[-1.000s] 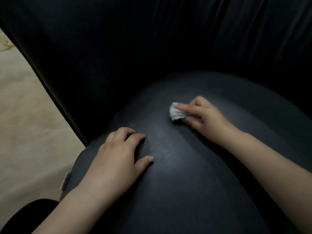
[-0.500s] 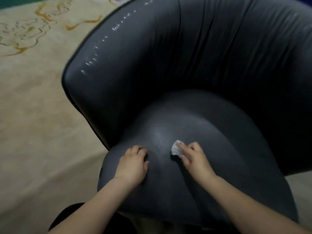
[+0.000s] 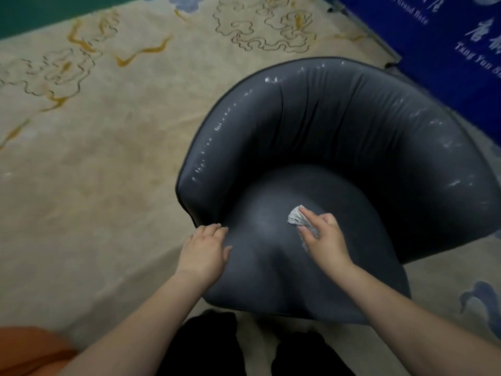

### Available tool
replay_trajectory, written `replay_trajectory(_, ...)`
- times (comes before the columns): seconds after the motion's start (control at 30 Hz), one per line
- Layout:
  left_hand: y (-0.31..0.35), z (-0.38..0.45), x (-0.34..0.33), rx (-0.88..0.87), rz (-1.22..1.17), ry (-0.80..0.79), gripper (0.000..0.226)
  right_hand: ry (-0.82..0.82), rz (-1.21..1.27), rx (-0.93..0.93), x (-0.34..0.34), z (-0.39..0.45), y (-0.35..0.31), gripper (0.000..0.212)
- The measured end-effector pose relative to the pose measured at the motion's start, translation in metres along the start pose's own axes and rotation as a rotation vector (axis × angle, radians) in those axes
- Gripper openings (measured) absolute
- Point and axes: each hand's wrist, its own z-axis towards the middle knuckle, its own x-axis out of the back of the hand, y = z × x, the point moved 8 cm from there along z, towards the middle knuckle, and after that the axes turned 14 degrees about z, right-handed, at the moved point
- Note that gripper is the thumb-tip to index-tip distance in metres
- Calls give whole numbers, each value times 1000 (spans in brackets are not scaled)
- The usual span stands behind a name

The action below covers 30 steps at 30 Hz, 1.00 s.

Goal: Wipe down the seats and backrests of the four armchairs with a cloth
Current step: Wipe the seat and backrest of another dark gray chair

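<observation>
A dark grey leather armchair with a curved backrest fills the middle and right of the head view. Its rounded seat cushion bulges toward me. My right hand presses a small crumpled white cloth onto the middle of the seat, its fingers lying over the cloth. My left hand rests flat on the seat's front left edge, next to the end of the armrest, holding nothing. White scuff marks run along the top rim of the backrest.
A beige patterned carpet covers the floor to the left and behind the chair. A blue banner with white lettering stands at the back right. Something orange shows at the bottom left corner. My dark trousers are below the seat.
The view has pulled back and up, so the whole armchair shows now. My right hand with the cloth stays on the seat's middle; my left hand has shifted toward the seat's left edge.
</observation>
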Motion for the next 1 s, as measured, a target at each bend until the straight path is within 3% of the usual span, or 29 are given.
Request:
replay_trajectory(0.47,-139,50,92,-154,-27,76,48,316,232,-136,-104,-9,-91,39)
replay_trajectory(0.8,-153,107,93,-175,-114,-8,58,362,305,-140,-134,24,-105,40)
replay_trajectory(1.0,-144,151,88,-313,-156,-87,72,474,350,-160,-148,31,-110,40)
